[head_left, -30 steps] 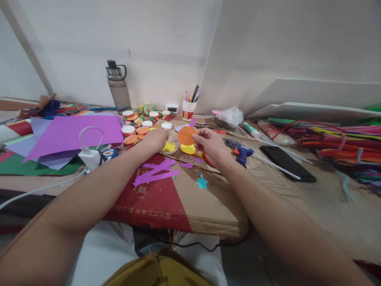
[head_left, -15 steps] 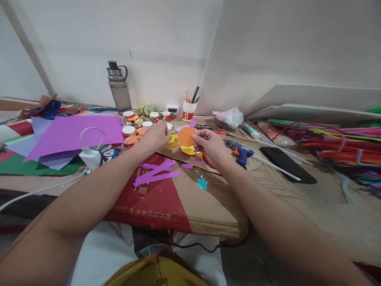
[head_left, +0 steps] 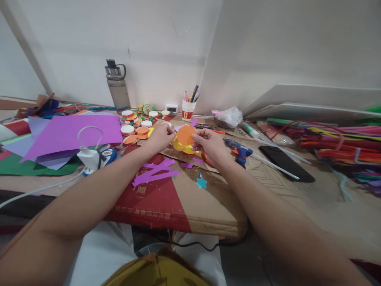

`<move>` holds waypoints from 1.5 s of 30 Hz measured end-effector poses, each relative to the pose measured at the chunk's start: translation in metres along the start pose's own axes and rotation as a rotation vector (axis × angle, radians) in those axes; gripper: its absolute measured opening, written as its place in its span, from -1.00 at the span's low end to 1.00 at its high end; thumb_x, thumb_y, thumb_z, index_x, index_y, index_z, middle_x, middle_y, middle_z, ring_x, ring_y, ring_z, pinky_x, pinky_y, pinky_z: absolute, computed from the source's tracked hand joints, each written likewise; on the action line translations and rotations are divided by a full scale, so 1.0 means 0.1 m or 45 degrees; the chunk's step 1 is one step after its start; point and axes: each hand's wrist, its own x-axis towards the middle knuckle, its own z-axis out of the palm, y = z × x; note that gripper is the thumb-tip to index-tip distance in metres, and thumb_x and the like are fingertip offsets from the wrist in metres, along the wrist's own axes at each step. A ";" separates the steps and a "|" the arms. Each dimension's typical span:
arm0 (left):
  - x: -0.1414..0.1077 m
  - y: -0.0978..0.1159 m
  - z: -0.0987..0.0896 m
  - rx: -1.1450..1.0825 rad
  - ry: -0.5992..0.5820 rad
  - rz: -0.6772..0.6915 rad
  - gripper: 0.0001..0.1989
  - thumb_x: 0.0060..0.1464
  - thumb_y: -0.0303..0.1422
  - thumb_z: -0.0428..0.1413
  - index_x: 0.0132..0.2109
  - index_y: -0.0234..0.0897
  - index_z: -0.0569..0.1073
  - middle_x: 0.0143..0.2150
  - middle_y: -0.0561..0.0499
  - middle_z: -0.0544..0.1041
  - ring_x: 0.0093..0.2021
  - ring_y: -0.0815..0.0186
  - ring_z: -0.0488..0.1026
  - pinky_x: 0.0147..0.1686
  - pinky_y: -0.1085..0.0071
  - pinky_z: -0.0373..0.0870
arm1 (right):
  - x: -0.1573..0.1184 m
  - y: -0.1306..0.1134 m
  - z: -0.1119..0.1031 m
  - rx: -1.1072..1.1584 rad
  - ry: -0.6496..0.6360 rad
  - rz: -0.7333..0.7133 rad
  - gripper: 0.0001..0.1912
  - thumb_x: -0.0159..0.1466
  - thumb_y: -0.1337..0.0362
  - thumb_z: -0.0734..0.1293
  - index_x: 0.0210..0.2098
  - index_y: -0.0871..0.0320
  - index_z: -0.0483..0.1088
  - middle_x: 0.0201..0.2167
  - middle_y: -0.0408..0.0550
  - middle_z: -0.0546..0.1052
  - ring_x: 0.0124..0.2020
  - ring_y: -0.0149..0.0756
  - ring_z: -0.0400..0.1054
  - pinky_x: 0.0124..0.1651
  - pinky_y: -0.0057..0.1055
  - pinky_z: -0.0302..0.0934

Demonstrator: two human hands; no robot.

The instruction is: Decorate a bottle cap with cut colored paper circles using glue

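The paper disc (head_left: 186, 135) is orange, the paper strips (head_left: 162, 176) purple, the cutout (head_left: 201, 182) turquoise. The cardboard (head_left: 208, 210) shows 2 colours, red and brown, with pale characters (head_left: 140, 190) on red. The cup (head_left: 188, 108) is white and red.

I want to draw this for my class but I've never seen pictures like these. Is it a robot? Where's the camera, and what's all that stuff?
There's no robot here: those are a person's own bare hands. All the pictures come from one camera worn on the person's head, looking forward and down, so you see what they see.

The right hand holds an orange disc. The left hand is at a yellow disc, partly behind the orange one; its grip is hard to see.

Nearest the person is some cardboard, with purple strips and a blue scrap on it. Further back stand a bottle and a paper cup of pens. The blue tool on the right looks like a glue gun.
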 end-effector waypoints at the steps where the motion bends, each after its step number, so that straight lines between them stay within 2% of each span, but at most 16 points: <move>1: -0.01 0.00 0.01 -0.140 -0.019 -0.058 -0.89 -0.05 -0.46 0.14 -0.45 -0.27 0.34 -0.39 0.00 0.43 -0.41 0.34 0.39 -0.43 0.43 0.34 | 0.00 0.00 0.00 -0.008 0.006 -0.006 -0.67 -0.02 0.14 0.51 -0.43 0.15 0.34 -0.60 -0.24 0.42 -0.59 -0.50 0.31 -0.49 -0.50 0.30; 4: -0.04 0.04 0.04 -0.550 -0.093 -0.236 -0.82 -0.06 -0.44 0.22 -0.32 -0.26 0.35 -0.35 -0.01 0.48 -0.37 0.30 0.48 -0.44 0.41 0.43 | 0.01 0.01 -0.02 -0.045 0.034 -0.011 -0.66 -0.05 0.12 0.52 -0.45 0.14 0.35 -0.57 -0.24 0.40 -0.58 -0.51 0.29 -0.55 -0.54 0.22; 7: -0.08 0.10 0.04 -0.713 -0.165 -0.304 -0.78 -0.05 -0.44 0.23 -0.22 -0.26 0.39 -0.29 -0.05 0.53 -0.33 0.26 0.53 -0.45 0.39 0.48 | 0.03 0.02 -0.03 -0.088 0.046 0.011 -0.66 -0.07 0.12 0.53 -0.48 0.15 0.35 -0.58 -0.23 0.40 -0.57 -0.50 0.27 -0.57 -0.54 0.19; 12: -0.10 0.14 0.03 -0.772 -0.208 -0.331 -0.87 0.03 -0.44 0.18 -0.22 -0.32 0.45 -0.23 -0.11 0.54 -0.26 0.24 0.54 -0.44 0.38 0.52 | 0.05 0.04 -0.05 -0.098 0.048 0.011 -0.68 -0.06 0.13 0.52 -0.50 0.15 0.35 -0.60 -0.22 0.39 -0.60 -0.51 0.24 -0.56 -0.53 0.21; 23: -0.10 0.15 0.04 -0.861 -0.203 -0.329 -0.88 0.11 -0.46 0.12 -0.17 -0.32 0.46 -0.19 -0.10 0.53 -0.20 0.25 0.54 -0.37 0.35 0.55 | 0.06 0.06 -0.06 -0.084 0.059 0.009 -0.70 -0.06 0.15 0.52 -0.54 0.15 0.36 -0.62 -0.22 0.37 -0.59 -0.50 0.25 -0.53 -0.50 0.30; 31: -0.11 0.11 0.07 -0.987 -0.259 -0.288 -0.80 0.10 -0.45 0.15 -0.10 -0.31 0.50 -0.09 -0.12 0.54 -0.16 0.26 0.54 -0.31 0.33 0.57 | 0.05 0.05 -0.08 -0.446 0.129 -0.201 -0.80 0.08 0.17 0.43 -0.47 0.13 0.38 -0.57 -0.19 0.39 -0.58 -0.43 0.26 -0.53 -0.44 0.26; 35: -0.10 0.09 0.10 -1.028 -0.289 -0.255 -0.79 0.11 -0.45 0.14 -0.09 -0.33 0.52 -0.01 -0.14 0.52 -0.13 0.25 0.53 -0.26 0.31 0.57 | 0.06 0.08 -0.12 -0.644 0.170 -0.366 -0.88 0.12 0.23 0.39 -0.40 0.13 0.39 -0.52 -0.17 0.42 -0.51 -0.40 0.28 -0.45 -0.41 0.26; 39: -0.09 0.10 0.12 -1.028 -0.239 -0.240 -0.82 0.08 -0.44 0.17 -0.13 -0.33 0.53 -0.02 -0.12 0.53 -0.14 0.27 0.52 -0.24 0.31 0.55 | 0.09 0.12 -0.15 -0.713 0.166 -0.434 -0.90 0.13 0.24 0.37 -0.42 0.12 0.37 -0.49 -0.14 0.45 -0.46 -0.36 0.30 -0.37 -0.37 0.27; 45: -0.10 0.07 0.15 -0.971 -0.224 -0.109 -0.79 0.07 -0.39 0.19 -0.10 -0.31 0.52 -0.03 -0.09 0.54 -0.12 0.29 0.51 -0.16 0.29 0.52 | 0.11 0.13 -0.15 -0.717 0.183 -0.457 -0.92 0.13 0.27 0.37 -0.41 0.12 0.37 -0.47 -0.13 0.47 -0.44 -0.34 0.32 -0.35 -0.35 0.27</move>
